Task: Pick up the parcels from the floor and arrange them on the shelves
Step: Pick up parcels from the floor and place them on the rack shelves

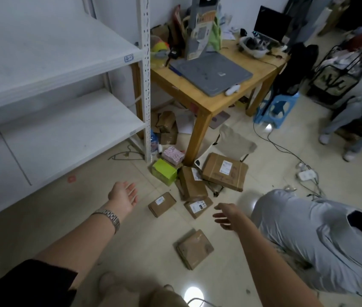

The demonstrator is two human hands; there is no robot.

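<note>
Both hands, left (pixel 124 196) and right (pixel 227 216), hang empty with fingers spread over parcels (pixel 161 204) on the floor; shelves (pixel 64 129) apparently bare.

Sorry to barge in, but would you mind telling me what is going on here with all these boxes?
A person is reaching both bare hands toward brown cardboard parcels scattered on the pale tiled floor. The left hand, with a metal watch on its wrist, and the right hand are both open and hold nothing. One small labelled cardboard parcel lies between them, untouched. The white metal shelves stand to the left. A second person in light grey clothes crouches at the right.
</note>
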